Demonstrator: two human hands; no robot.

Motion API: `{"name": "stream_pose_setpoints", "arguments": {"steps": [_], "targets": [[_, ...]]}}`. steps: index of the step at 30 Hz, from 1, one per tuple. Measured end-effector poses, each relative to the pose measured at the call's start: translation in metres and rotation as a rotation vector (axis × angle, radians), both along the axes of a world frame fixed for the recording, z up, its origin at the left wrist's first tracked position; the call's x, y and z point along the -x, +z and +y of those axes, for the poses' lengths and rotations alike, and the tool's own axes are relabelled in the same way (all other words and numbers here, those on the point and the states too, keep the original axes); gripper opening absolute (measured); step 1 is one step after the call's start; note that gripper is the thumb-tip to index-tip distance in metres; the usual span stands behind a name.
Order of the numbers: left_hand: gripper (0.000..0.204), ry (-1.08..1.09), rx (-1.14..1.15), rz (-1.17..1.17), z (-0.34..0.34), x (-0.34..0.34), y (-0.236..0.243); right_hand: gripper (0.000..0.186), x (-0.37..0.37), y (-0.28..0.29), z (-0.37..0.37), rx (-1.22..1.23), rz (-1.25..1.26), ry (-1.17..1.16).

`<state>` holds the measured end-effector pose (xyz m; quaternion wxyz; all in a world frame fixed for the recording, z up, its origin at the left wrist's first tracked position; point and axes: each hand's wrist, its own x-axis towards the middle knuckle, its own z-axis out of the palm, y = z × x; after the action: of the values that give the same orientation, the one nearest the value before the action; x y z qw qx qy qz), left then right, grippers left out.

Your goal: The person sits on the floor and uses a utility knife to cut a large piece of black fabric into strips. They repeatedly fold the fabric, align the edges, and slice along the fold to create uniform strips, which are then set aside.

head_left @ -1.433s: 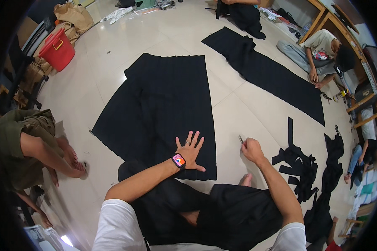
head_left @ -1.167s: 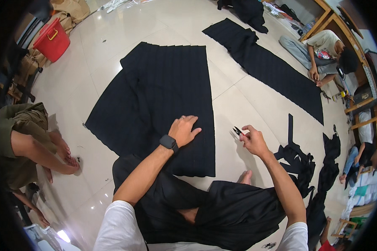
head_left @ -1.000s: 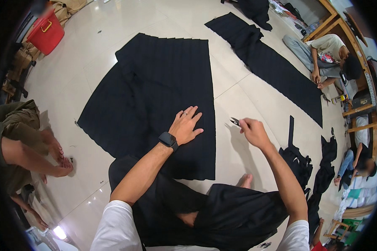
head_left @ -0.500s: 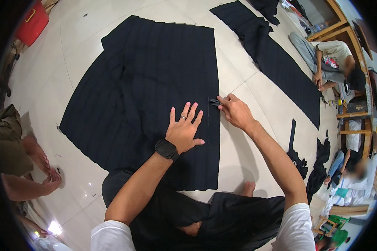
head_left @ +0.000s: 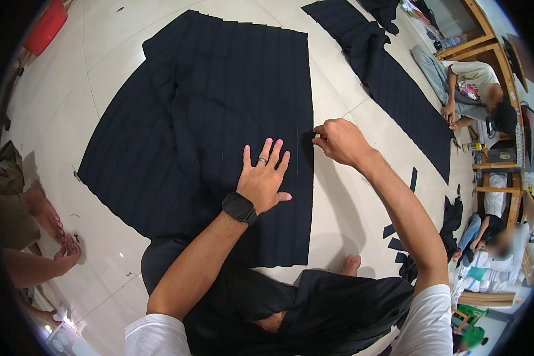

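Observation:
A large black pleated cloth [head_left: 231, 95] lies spread on the floor, with faint pale lines on it. My left hand [head_left: 264, 178], wearing a ring and a black watch, rests flat on its lower right part, fingers spread. At the cloth's right edge, my right hand [head_left: 341, 142] is closed in a pinch around small dark snips [head_left: 313, 135], mostly hidden against the fabric. Dark fabric [head_left: 231, 296] covers my lap, and a bare foot [head_left: 351, 266] shows beside it.
A long black strip [head_left: 397, 101] reaches toward a seated person [head_left: 474, 83] at upper right. Black scraps [head_left: 451, 213] lie right. A person's legs and hands [head_left: 47, 249] are at left, a red bucket [head_left: 44, 24] upper left. Wooden furniture [head_left: 492, 166] and other people [head_left: 486, 231] line the right.
My right hand has moved up and left to the cloth's edge with the snips. My left hand has shifted slightly upward. The view has tilted, so the cloth sits higher and larger in it.

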<state>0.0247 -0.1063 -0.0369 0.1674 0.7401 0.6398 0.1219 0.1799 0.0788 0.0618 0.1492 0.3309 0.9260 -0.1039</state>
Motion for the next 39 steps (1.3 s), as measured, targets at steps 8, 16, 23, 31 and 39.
{"name": "stream_pose_setpoints", "arguments": {"steps": [8, 16, 23, 31, 39], "targets": [[0.102, 0.002, 0.033, 0.009, 0.002, 0.0, 0.002, 0.018, 0.014, -0.005, 0.007, 0.014, -0.095, 0.019], [0.102, 0.005, 0.043, 0.008, 0.003, -0.002, 0.004, 0.021, 0.016, -0.011, 0.009, 0.016, -0.126, 0.033], [0.103, 0.007, 0.054, -0.001, 0.003, -0.002, 0.003, 0.022, 0.021, -0.011, 0.005, 0.046, -0.135, -0.02], [0.102, 0.012, 0.009, -0.008, 0.002, -0.005, 0.002, 0.018, 0.02, -0.008, 0.006, 0.048, -0.145, 0.034], [0.1, 0.001, -0.01, -0.005, 0.001, -0.004, -0.001, 0.017, 0.019, -0.015, 0.005, 0.05, -0.099, 0.094]]}}
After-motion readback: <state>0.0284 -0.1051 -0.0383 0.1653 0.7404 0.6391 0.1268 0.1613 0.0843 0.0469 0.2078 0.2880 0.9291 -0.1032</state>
